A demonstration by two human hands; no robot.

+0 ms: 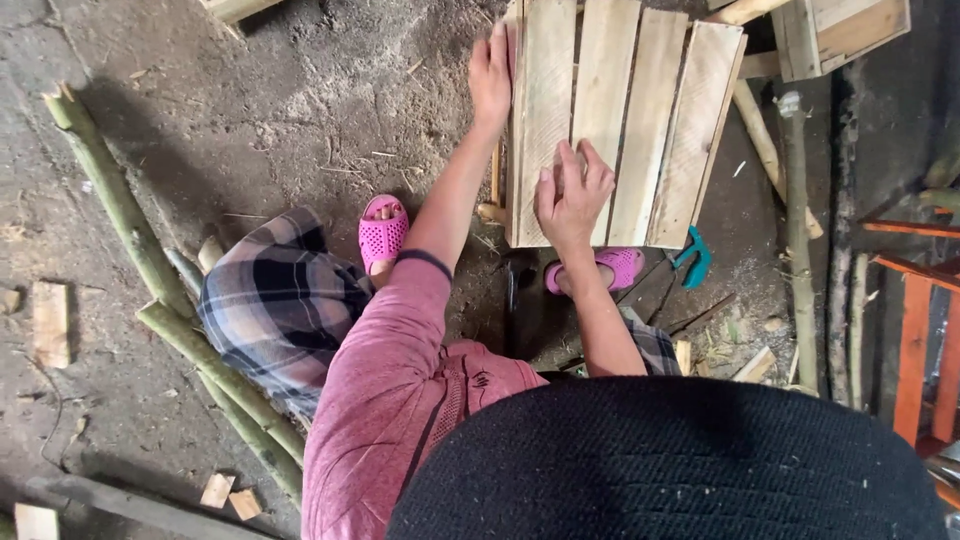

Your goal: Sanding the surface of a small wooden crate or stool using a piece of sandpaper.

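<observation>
left hand [490, 75] flat on the edge of the slatted panel [640, 120], right hand [570, 195] spread on its boards. green poles [150, 260] and wood scraps [50, 322] lie on the dirt floor [300, 110].

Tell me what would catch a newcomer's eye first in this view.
Likely the pale wooden slat panel at top centre, with the left hand flat on its left edge and the right hand spread on its lower slats. Next, the bright pink sandals on the dirt floor just below the panel. Long green poles run diagonally down the left side.
</observation>
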